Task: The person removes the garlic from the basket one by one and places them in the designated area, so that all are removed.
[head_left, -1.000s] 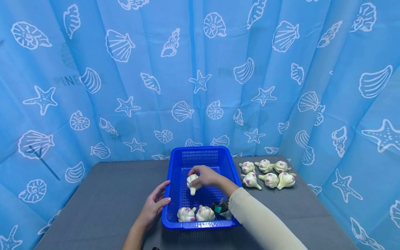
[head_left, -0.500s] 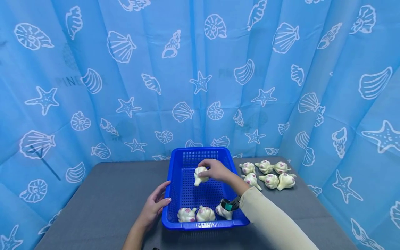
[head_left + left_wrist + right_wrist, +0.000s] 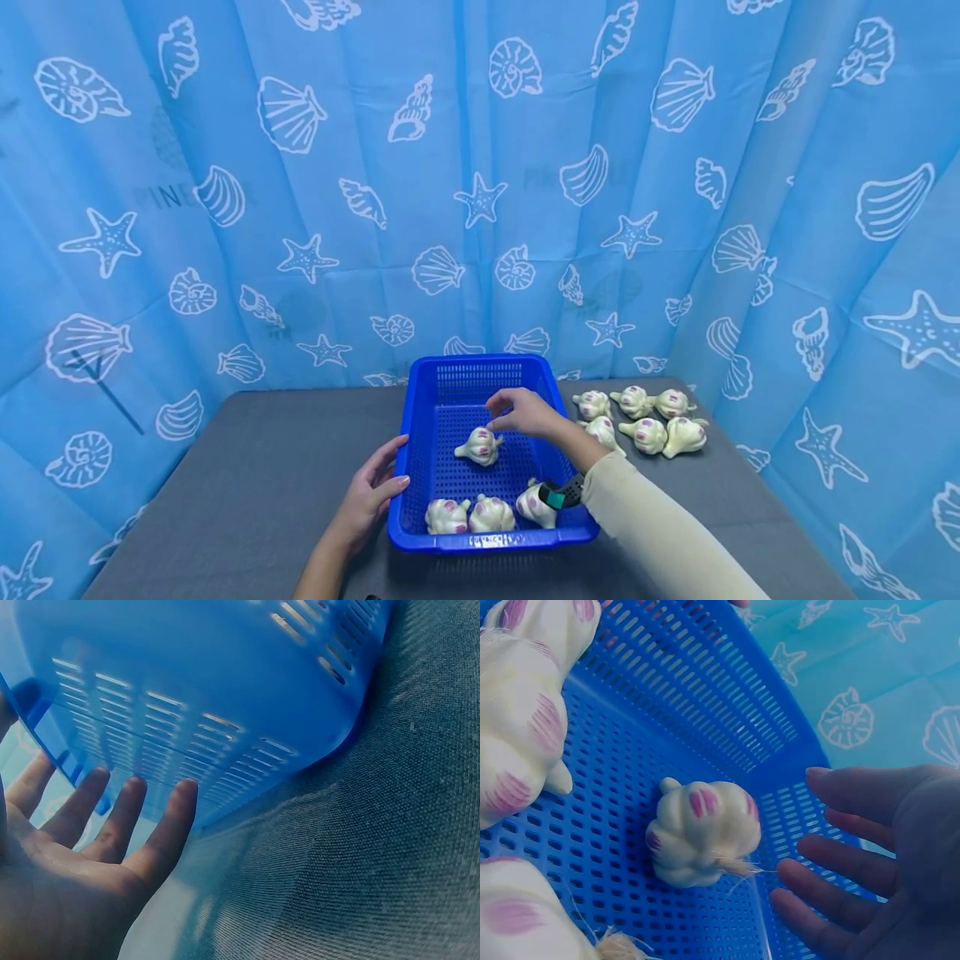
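A garlic bulb (image 3: 480,447) with purple patches lies on its side on the floor of the blue plastic basket (image 3: 442,542). Just beyond it, over the basket, my right hand (image 3: 521,413) holds nothing; in the right wrist view its spread fingers stand apart from the bulb, beside the root tuft. My left hand (image 3: 369,492) holds the basket's left rim. The left wrist view has its fingers (image 3: 169,825) against the slotted outer wall. Along the near wall inside sit three more garlic bulbs (image 3: 492,513), the rightmost partly behind my wrist strap (image 3: 561,495).
Several garlic bulbs (image 3: 644,435) lie in two rows on the grey cloth-covered table (image 3: 285,467), right of the basket. A blue curtain (image 3: 480,167) printed with shells and starfish rises behind the table and along its sides.
The garlic bulb that my right hand was holding now lies in the middle of the basket, and the fingers have come off it. My left hand has stayed at the rim.
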Demonstrator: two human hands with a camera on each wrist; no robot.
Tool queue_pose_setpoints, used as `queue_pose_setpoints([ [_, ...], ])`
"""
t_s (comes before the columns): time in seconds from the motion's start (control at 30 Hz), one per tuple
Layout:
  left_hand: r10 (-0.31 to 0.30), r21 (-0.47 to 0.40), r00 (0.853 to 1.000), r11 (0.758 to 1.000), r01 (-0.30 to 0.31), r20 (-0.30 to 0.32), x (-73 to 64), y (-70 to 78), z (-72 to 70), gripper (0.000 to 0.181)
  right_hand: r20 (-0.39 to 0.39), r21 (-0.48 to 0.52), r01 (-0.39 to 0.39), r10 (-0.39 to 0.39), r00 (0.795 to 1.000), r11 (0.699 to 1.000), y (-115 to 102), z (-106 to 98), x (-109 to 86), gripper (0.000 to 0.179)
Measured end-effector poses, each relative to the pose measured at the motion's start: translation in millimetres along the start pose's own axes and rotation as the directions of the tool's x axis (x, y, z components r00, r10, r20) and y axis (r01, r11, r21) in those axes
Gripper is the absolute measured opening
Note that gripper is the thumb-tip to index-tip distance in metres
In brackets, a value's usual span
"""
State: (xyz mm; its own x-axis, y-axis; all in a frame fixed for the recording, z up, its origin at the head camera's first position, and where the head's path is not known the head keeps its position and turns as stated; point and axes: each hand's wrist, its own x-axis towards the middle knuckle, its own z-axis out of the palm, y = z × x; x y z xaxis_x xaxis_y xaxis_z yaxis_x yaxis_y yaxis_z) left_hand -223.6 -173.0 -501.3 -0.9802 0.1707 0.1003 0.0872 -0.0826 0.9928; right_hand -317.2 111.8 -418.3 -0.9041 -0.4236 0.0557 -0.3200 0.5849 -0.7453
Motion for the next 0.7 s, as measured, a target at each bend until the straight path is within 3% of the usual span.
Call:
queue_pose_setpoints([
  [0.7,0.0,-0.025,1.0,1.0,0.001,0.018,-0.3,1.9,-0.8,0.057,0.152,-0.131,-0.059,0.079,0.985,0.99,0,27,11.9,0.044],
])
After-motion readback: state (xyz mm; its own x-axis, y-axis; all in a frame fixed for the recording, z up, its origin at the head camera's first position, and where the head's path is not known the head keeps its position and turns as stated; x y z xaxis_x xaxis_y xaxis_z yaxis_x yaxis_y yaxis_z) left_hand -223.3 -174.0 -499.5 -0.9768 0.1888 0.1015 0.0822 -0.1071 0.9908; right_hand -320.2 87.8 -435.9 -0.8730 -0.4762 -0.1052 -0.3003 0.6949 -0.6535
